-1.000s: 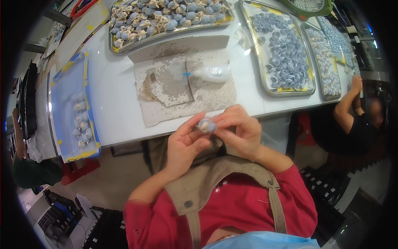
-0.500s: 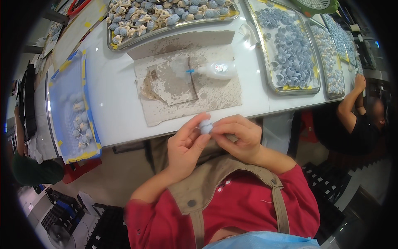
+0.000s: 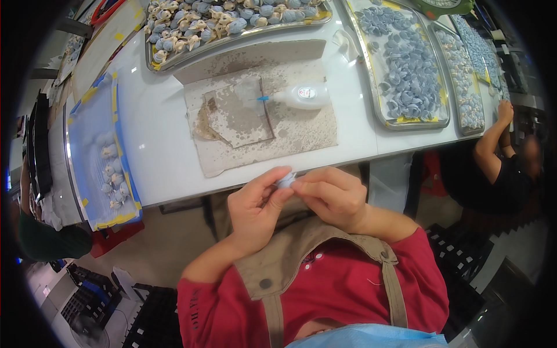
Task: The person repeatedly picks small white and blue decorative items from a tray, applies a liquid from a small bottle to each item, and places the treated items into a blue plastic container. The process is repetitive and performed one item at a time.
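Just off the table's front edge, a small rounded blue-grey piece [image 3: 286,181] is pinched between my two hands. My left hand [image 3: 254,204] is closed, thumb and fingers gripping the piece from the left. From the right, my right hand [image 3: 335,196] presses its closed fingertips against the same piece. Much of the piece is covered by the fingers. Beyond the hands lies a stained cardboard sheet [image 3: 301,136], with a clear squeeze bottle [image 3: 307,97] on its side there, its blue tip pointing left.
A metal tray [image 3: 243,36] of blue-and-cream pieces stands at the back. To the right are a tray [image 3: 380,113] of blue-grey shells and a narrower tray [image 3: 462,110]. A blue tray [image 3: 93,191] with several pieces sits left. Another person's arm [image 3: 493,136] shows far right.
Both hands have drawn slightly lower toward me with the piece. The fingers now cover more of it, and the left hand has shifted a little left.
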`<state>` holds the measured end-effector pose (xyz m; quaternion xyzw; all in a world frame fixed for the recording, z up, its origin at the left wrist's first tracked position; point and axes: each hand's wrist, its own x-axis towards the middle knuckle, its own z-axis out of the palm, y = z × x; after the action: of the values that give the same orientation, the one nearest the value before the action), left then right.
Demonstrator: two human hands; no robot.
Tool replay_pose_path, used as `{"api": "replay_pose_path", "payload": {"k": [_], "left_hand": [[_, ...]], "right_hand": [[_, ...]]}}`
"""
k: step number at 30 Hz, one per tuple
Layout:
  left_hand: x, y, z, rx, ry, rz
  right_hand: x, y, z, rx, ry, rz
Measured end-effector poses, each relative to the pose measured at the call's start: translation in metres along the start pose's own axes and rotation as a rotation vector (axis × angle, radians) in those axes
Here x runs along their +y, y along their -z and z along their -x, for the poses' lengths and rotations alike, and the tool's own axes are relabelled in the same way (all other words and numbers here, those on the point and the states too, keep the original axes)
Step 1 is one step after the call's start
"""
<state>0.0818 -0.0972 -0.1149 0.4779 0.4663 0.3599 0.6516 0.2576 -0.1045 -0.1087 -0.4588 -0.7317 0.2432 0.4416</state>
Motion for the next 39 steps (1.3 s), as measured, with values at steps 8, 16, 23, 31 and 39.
{"api": "replay_pose_path", "payload": {"k": [8, 16, 23, 31, 39], "left_hand": [[-0.005, -0.002, 0.001, 0.009, -0.117, 0.002], [0.008, 0.005, 0.001, -0.167, -0.132, 0.145], [0.009, 0.009, -0.004, -0.200, -0.318, -0.078], [0.015, 0.009, -0.009, -0.197, -0.449, -0.197], [0.006, 0.008, -0.004, -0.189, -0.373, 0.071]], "right_hand": [[0.010, 0.008, -0.007, -0.162, -0.118, -0.194], [0.008, 0.009, -0.015, -0.414, -0.597, -0.979], [0.003, 0.006, -0.016, -0.383, -0.624, -1.223], [-0.001, 0.006, -0.016, -0.346, -0.598, -1.251], [-0.001, 0.007, -0.019, -0.381, -0.498, -1.246]]}}
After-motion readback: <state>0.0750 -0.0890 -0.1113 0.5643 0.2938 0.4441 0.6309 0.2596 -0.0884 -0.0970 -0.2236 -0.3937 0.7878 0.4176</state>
